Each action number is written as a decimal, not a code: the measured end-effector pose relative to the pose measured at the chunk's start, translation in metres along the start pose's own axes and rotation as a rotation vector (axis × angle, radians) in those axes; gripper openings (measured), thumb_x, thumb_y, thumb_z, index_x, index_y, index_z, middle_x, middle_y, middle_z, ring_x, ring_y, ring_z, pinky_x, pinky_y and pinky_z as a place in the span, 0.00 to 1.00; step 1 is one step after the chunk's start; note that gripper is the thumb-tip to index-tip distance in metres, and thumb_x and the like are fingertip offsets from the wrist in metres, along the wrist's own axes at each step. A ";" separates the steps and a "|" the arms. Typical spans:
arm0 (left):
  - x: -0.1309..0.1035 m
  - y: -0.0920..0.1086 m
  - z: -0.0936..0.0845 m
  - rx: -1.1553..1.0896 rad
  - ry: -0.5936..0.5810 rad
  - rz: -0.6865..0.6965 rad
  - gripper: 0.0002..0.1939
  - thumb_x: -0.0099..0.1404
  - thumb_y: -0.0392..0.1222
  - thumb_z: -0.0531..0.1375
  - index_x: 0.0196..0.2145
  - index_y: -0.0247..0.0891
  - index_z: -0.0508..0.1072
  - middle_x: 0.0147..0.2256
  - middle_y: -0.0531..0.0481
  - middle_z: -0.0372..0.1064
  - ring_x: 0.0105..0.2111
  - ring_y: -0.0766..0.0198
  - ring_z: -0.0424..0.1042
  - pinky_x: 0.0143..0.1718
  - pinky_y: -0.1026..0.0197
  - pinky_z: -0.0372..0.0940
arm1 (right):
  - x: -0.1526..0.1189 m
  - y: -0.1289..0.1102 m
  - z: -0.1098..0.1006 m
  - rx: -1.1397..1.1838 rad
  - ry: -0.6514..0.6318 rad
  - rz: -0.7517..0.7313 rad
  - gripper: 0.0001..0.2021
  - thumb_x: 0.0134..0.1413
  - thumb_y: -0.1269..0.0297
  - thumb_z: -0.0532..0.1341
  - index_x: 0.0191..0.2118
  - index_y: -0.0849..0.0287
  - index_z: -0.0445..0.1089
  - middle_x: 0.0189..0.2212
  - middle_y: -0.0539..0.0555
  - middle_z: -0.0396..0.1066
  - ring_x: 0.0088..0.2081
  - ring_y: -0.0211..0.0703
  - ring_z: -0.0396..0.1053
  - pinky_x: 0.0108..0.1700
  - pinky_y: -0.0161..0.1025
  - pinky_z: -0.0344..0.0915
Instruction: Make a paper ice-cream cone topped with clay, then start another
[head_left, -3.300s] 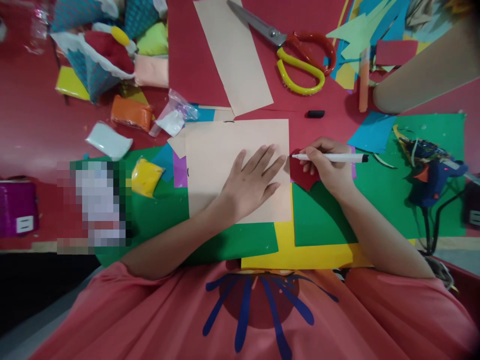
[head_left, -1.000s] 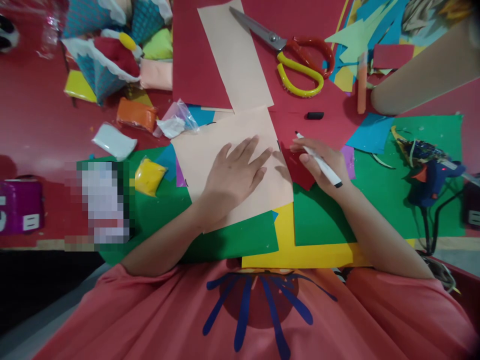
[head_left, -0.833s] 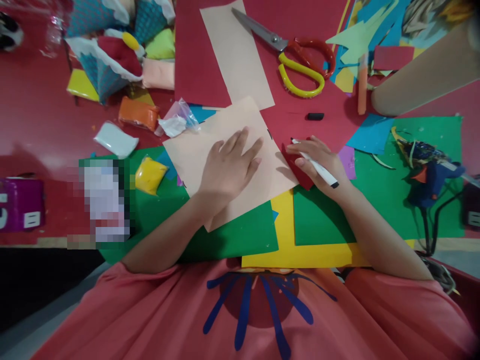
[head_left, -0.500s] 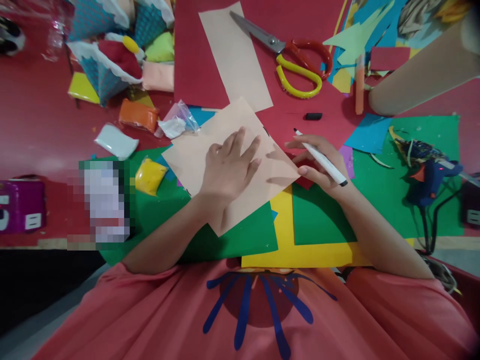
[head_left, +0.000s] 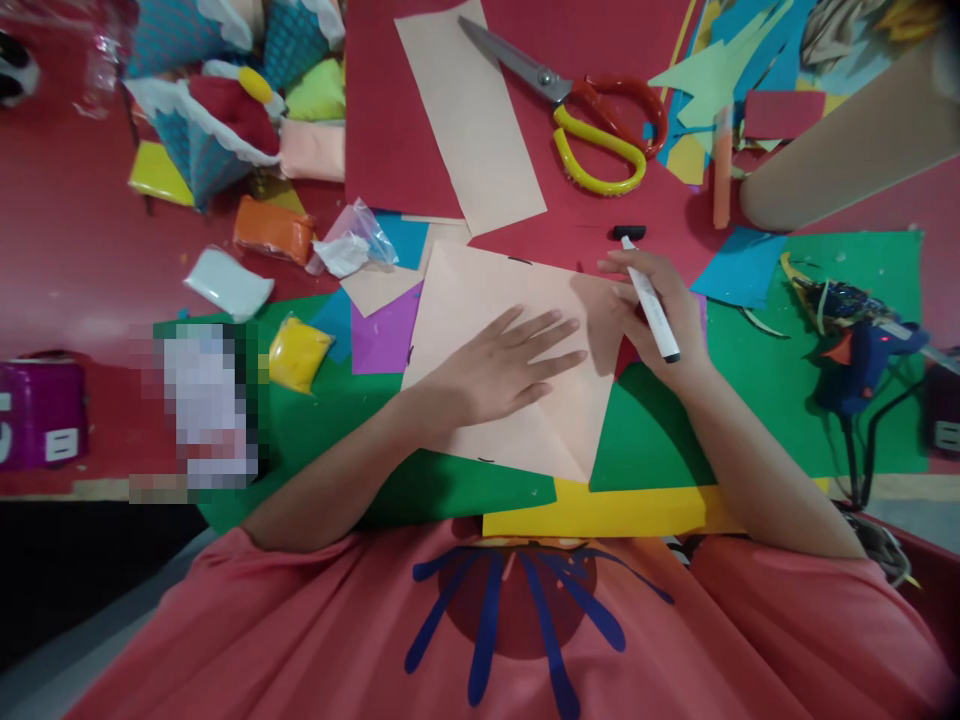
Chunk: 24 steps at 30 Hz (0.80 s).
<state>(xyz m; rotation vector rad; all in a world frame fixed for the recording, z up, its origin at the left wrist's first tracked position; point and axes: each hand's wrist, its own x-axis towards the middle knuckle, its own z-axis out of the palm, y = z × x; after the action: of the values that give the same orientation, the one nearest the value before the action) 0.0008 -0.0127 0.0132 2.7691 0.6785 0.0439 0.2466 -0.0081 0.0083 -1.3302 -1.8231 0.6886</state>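
My left hand (head_left: 502,370) lies flat with spread fingers on a square sheet of peach paper (head_left: 465,285). Short black marks show near the paper's top, left and bottom edges, and faint crease lines cross it. In my right hand (head_left: 675,320) is a white marker (head_left: 654,312), gripped between thumb and fingers, its tip end pointing away from me. That hand is at the sheet's right edge. Just beyond the marker's tip lies its black cap (head_left: 628,232) on red paper.
Large scissors (head_left: 577,110) with red and yellow handles lie at the back beside a peach strip (head_left: 472,120). A glue gun (head_left: 862,360) rests on green paper at right, near a cardboard tube (head_left: 847,140). Clay packets (head_left: 274,228) and blue cones (head_left: 202,150) sit at left.
The peach square has turned clockwise under my left hand, which has swung rightward with it. My right hand has shifted slightly, tilting the marker more upright in view.
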 end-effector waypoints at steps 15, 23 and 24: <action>0.004 -0.001 0.007 -0.004 0.028 -0.169 0.30 0.71 0.34 0.49 0.69 0.46 0.52 0.71 0.46 0.48 0.71 0.50 0.45 0.69 0.42 0.43 | -0.001 -0.005 0.001 0.441 0.000 0.329 0.15 0.58 0.48 0.63 0.36 0.56 0.75 0.26 0.49 0.74 0.23 0.35 0.70 0.22 0.33 0.64; 0.002 0.002 0.016 0.026 0.093 -0.142 0.28 0.73 0.42 0.49 0.68 0.54 0.53 0.71 0.50 0.48 0.71 0.49 0.44 0.69 0.38 0.42 | -0.001 -0.013 0.003 0.353 0.009 0.384 0.19 0.52 0.45 0.66 0.24 0.55 0.66 0.18 0.47 0.71 0.17 0.33 0.64 0.18 0.33 0.60; 0.002 0.002 0.016 0.031 0.089 -0.139 0.27 0.73 0.42 0.49 0.68 0.54 0.53 0.71 0.50 0.48 0.71 0.49 0.44 0.69 0.38 0.42 | 0.000 -0.014 0.003 0.341 0.014 0.391 0.20 0.52 0.45 0.66 0.23 0.55 0.65 0.17 0.47 0.71 0.17 0.33 0.63 0.18 0.33 0.60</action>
<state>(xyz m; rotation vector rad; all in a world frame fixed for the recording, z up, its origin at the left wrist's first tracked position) 0.0046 -0.0176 -0.0014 2.7550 0.8993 0.1294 0.2365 -0.0123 0.0169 -1.4597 -1.3637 1.1372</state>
